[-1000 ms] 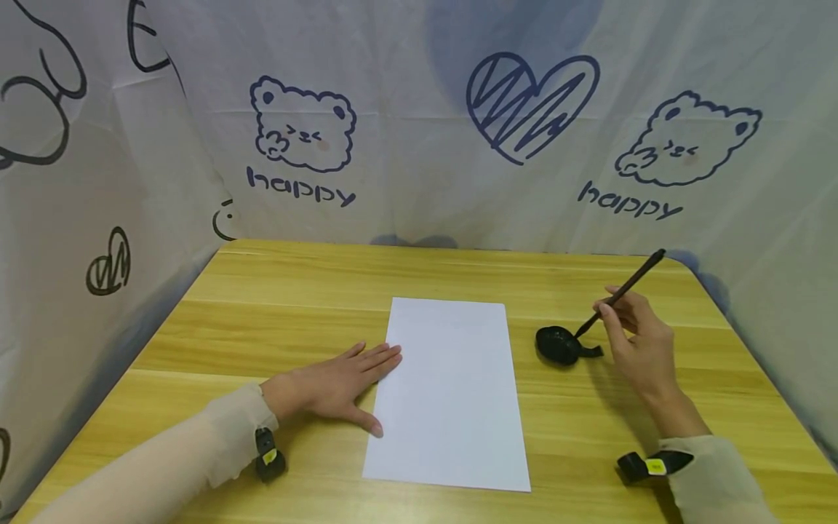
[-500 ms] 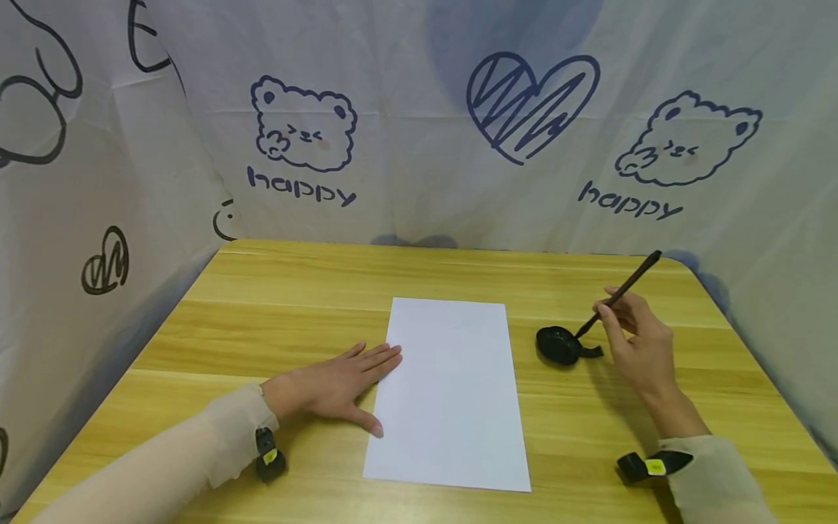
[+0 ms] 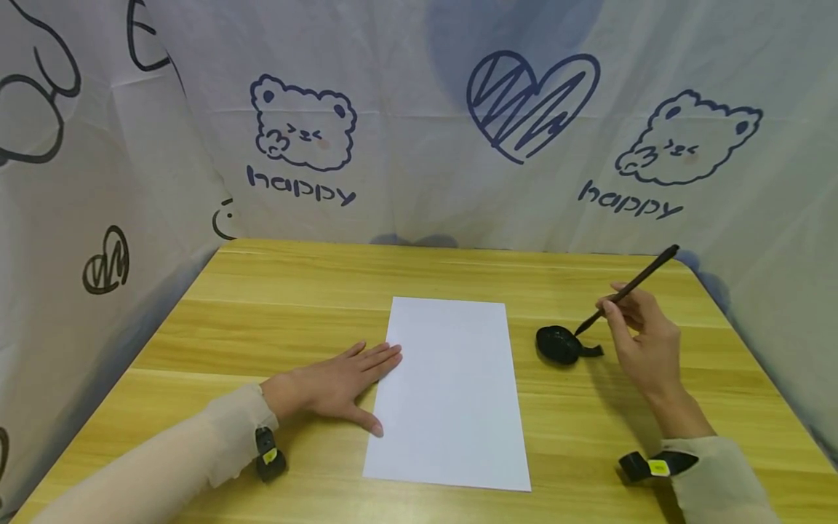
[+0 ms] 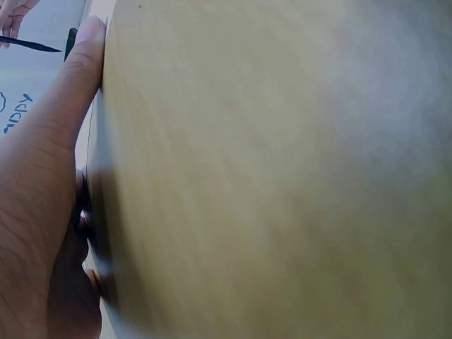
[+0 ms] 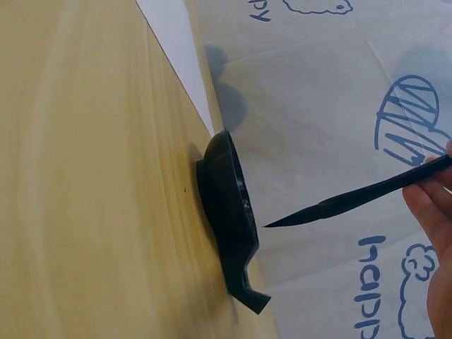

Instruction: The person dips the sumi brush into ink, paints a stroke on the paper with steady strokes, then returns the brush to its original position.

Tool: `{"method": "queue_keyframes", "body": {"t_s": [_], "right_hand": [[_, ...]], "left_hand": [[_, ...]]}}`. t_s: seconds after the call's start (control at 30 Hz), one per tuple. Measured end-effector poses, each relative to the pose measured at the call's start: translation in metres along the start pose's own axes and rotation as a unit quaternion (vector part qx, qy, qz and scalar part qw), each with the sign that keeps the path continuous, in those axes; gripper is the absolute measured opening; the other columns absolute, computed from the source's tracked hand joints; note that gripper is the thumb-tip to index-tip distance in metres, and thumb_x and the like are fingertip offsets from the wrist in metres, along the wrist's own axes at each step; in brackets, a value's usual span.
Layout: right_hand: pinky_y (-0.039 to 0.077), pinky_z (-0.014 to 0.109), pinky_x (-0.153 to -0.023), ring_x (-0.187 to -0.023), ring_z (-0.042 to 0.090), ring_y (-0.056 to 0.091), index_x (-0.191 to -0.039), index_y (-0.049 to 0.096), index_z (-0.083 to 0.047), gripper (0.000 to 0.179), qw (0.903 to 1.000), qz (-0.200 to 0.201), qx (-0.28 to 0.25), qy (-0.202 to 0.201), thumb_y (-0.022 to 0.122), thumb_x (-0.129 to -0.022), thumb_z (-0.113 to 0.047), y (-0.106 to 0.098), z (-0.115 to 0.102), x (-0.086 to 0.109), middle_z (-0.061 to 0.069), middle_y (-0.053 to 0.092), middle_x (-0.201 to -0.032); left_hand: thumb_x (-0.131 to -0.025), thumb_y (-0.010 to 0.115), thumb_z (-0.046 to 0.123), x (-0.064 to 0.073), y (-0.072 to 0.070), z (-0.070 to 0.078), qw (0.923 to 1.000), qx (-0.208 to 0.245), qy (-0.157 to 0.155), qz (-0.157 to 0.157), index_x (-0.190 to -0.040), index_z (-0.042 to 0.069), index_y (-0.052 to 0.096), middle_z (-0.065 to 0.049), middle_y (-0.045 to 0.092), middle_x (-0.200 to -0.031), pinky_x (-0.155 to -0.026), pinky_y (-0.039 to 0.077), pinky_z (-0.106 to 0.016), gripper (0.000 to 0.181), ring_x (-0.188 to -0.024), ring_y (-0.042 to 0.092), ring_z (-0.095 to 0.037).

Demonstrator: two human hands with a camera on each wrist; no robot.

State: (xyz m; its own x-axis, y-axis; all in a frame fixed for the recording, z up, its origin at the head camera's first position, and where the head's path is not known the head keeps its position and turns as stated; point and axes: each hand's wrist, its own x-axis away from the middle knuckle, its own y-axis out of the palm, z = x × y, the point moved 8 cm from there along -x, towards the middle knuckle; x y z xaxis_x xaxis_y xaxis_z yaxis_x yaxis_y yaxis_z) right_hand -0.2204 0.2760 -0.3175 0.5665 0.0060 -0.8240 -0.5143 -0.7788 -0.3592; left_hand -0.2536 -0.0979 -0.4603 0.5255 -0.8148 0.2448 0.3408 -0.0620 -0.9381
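Observation:
My left hand lies flat with fingers spread at the left side of a blank white sheet of paper, fingertips and thumb tip over its edge. Between thumb and fingers my right hand pinches a black writing brush, slanted with its top end up to the right. Its pointed tip is close over a small black ink dish with a short curved handle. From the right wrist, a narrow gap shows between the brush tip and the dish. The left wrist view shows mostly the left thumb and the tabletop.
The yellow wood-grain table carries the paper in the middle and the dish to its right. A white cloth with blue drawings hangs behind and along the sides. Each wrist wears a black strapped camera.
My right hand has shifted slightly right, and the brush leans further, its top end swinging to the right and up. The left hand, paper and dish stay in place.

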Motion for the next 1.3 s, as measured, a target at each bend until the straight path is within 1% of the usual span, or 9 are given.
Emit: {"method": "queue_keyframes", "body": {"t_s": [0.1,0.2,0.33,0.47,0.63,0.83,1.07,1.17,1.3], "right_hand": [[0.048,0.008,-0.080,-0.093,-0.009,0.060,-0.117,0.058,0.016,0.036,0.9999,-0.004,-0.003,0.009,0.059,-0.082,0.026,0.000,0.004,0.001,0.026,0.067,-0.091],[0.048,0.006,-0.078,-0.091,-0.009,0.060,-0.118,0.058,0.015,0.038,0.9998,-0.007,-0.001,0.021,0.060,-0.082,0.025,0.001,0.017,0.005,0.026,0.067,-0.091],[0.048,0.006,-0.077,-0.090,-0.008,0.061,-0.123,0.060,0.009,0.041,0.9994,-0.014,0.003,0.033,0.062,-0.083,0.022,0.003,0.036,0.011,0.022,0.068,-0.092],[0.049,0.007,-0.077,-0.090,-0.007,0.062,-0.126,0.060,0.004,0.042,0.9988,-0.025,0.003,0.042,0.062,-0.087,0.017,0.004,0.044,0.014,0.020,0.069,-0.093],[0.048,0.007,-0.079,-0.093,-0.011,0.060,-0.128,0.059,0.002,0.040,0.9980,-0.039,0.016,0.047,0.062,-0.089,0.012,0.005,0.046,0.015,0.019,0.068,-0.094],[0.045,0.005,-0.080,-0.094,-0.014,0.057,-0.126,0.060,0.003,0.043,0.9983,-0.035,0.027,0.038,0.065,-0.085,0.017,0.007,0.045,0.015,0.019,0.068,-0.095],[0.046,0.006,-0.082,-0.096,-0.013,0.058,-0.126,0.059,0.004,0.041,0.9980,-0.044,0.029,0.036,0.064,-0.087,0.015,0.006,0.042,0.014,0.018,0.068,-0.096],[0.046,0.006,-0.082,-0.095,-0.012,0.058,-0.127,0.060,0.003,0.041,0.9982,-0.041,0.030,0.031,0.064,-0.087,0.014,0.006,0.039,0.013,0.017,0.068,-0.096],[0.046,0.007,-0.081,-0.094,-0.010,0.059,-0.125,0.060,0.005,0.038,0.9985,-0.037,0.028,0.028,0.063,-0.088,0.012,0.004,0.035,0.011,0.018,0.068,-0.095]], "left_hand": [[-0.079,0.047,0.082,0.000,0.000,0.001,1.0000,0.003,0.002,-0.001,-0.158,0.012,0.003,-0.003,-0.001,-0.164,-0.119,0.003,-0.045,0.115,-0.149,-0.002,-0.018],[-0.079,0.047,0.082,0.000,0.000,0.001,1.0000,0.003,0.002,-0.002,-0.158,0.012,0.003,-0.003,-0.001,-0.164,-0.119,0.002,-0.045,0.115,-0.149,-0.002,-0.019],[-0.079,0.046,0.083,0.001,-0.001,0.001,1.0000,0.000,0.003,-0.002,-0.158,0.011,0.003,-0.003,-0.001,-0.164,-0.119,0.002,-0.046,0.115,-0.149,-0.001,-0.019],[-0.079,0.046,0.083,0.000,-0.001,0.001,1.0000,0.000,0.001,-0.003,-0.158,0.012,0.002,-0.003,-0.001,-0.164,-0.119,0.002,-0.046,0.115,-0.149,-0.002,-0.019],[-0.079,0.046,0.083,0.000,-0.002,0.000,1.0000,-0.002,-0.001,-0.004,-0.159,0.012,0.002,-0.002,-0.001,-0.164,-0.119,0.001,-0.045,0.115,-0.149,-0.002,-0.018],[-0.079,0.047,0.082,0.000,-0.001,0.000,1.0000,0.000,0.002,-0.003,-0.158,0.012,0.003,-0.003,-0.001,-0.164,-0.119,0.002,-0.046,0.115,-0.149,-0.002,-0.019],[-0.078,0.045,0.084,0.000,-0.002,0.000,1.0000,-0.003,-0.005,-0.007,-0.158,0.012,0.002,-0.002,-0.002,-0.164,-0.119,0.000,-0.044,0.116,-0.149,-0.003,-0.018],[-0.078,0.045,0.084,0.000,-0.003,0.001,0.9999,-0.002,-0.006,-0.008,-0.158,0.012,0.002,-0.002,-0.003,-0.164,-0.119,0.000,-0.044,0.116,-0.149,-0.003,-0.018],[-0.078,0.045,0.084,0.000,-0.002,0.001,1.0000,-0.001,-0.005,-0.008,-0.158,0.012,0.002,-0.002,-0.003,-0.164,-0.119,0.000,-0.044,0.116,-0.149,-0.003,-0.018]]}}
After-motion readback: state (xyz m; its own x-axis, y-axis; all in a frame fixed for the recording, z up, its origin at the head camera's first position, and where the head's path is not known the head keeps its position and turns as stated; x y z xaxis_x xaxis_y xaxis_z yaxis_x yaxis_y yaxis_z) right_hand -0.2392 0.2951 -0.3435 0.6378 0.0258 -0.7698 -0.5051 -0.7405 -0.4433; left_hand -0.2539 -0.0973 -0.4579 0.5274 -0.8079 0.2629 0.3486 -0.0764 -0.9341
